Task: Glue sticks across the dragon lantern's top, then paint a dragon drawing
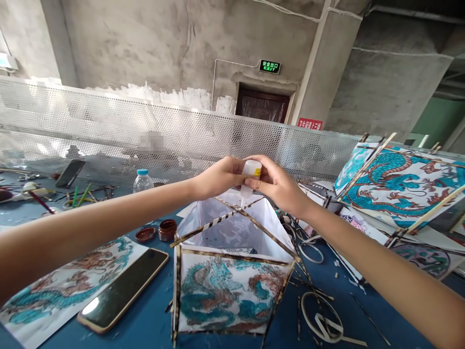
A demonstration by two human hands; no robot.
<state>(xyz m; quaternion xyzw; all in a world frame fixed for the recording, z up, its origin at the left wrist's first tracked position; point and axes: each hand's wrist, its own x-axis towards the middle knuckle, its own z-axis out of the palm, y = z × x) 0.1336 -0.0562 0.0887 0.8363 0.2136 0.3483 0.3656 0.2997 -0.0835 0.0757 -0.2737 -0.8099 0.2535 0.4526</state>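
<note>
Both my hands hold a small white glue bottle (250, 175) with a yellow label, tipped nozzle-down over a paper lantern (232, 286). My left hand (218, 177) grips the bottle from the left, and my right hand (274, 184) pinches it from the right. The nozzle points at the spot where two crossed bamboo sticks (236, 211) meet on top of the lantern. The lantern's front panel shows a teal and brown dragon.
A phone (123, 291) lies on a dragon print (54, 286) at the left. Two small brown jars (167, 229), a water bottle (143, 180), pens and another phone (69, 173) sit behind. Finished dragon panels (399, 186) and bamboo rings (321, 315) lie right. A perforated metal screen (109, 131) runs along the table's far side.
</note>
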